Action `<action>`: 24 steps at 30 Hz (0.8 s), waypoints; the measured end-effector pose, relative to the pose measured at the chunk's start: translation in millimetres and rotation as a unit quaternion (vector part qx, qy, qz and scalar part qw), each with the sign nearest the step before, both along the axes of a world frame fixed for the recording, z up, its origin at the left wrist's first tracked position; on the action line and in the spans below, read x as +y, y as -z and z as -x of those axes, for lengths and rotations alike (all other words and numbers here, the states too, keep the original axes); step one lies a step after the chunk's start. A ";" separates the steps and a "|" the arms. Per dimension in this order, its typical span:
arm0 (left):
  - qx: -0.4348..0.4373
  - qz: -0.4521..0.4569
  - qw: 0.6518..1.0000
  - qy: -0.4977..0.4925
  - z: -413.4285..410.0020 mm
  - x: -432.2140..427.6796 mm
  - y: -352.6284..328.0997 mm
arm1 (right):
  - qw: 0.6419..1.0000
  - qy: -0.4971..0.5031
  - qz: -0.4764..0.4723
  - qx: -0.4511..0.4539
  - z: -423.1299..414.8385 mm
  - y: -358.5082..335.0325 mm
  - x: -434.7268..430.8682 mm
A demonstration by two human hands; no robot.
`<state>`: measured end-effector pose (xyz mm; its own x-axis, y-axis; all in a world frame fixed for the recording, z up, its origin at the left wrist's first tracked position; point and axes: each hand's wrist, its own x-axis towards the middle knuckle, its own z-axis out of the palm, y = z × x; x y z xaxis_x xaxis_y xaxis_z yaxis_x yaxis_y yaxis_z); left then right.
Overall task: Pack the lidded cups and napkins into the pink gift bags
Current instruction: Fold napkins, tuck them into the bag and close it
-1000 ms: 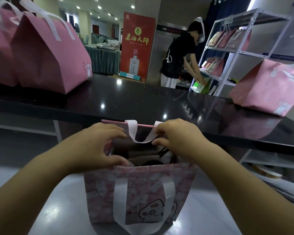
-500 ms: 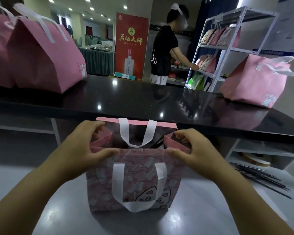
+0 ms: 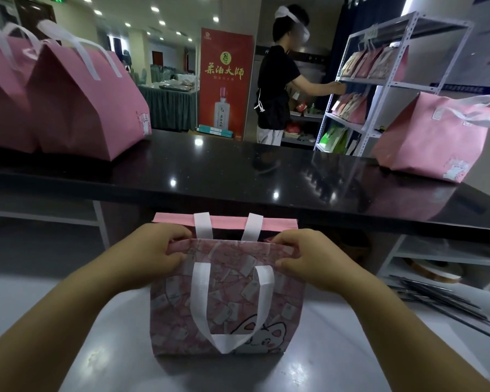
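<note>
Black counter [image 3: 238, 176]: goes across the middle of the frame.
Pink bags [image 3: 82, 103]: two sit on it at the upper left, and one more bag [image 3: 430, 140] at the upper right. Their tops are shut, so they look packed.
Gift bag [image 3: 227, 301]: stands low in the middle on the grey table [image 3: 68, 321], top almost pressed shut.
Left hand [image 3: 156, 258]: curled fingers pinch its top left corner.
Right hand [image 3: 303, 258]: curled fingers pinch its top right corner.
Cups and napkins: not in sight, maybe inside.
Left to do: finish closing this bag.

Left hand [image 3: 156, 250]: fingers curled, pinching the gift bag [image 3: 227, 306] rim's left end.
Right hand [image 3: 300, 256]: fingers curled, pinching its right end.
</note>
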<state>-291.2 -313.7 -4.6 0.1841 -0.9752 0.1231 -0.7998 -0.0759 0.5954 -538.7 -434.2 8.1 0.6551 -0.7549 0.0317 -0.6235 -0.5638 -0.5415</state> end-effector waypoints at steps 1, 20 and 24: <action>-0.018 0.003 1.000 -0.005 2.7 -0.6 0.5 | 1.000 0.002 0.019 0.017 -2.4 0.5 2.1; -0.157 0.070 0.985 0.013 -11.9 -8.1 -3.3 | 0.945 -0.034 0.297 0.131 -6.0 -0.8 -8.1; -0.178 0.103 0.979 0.010 -13.0 -8.5 -3.6 | 0.946 -0.026 0.307 0.103 -6.5 1.9 -9.3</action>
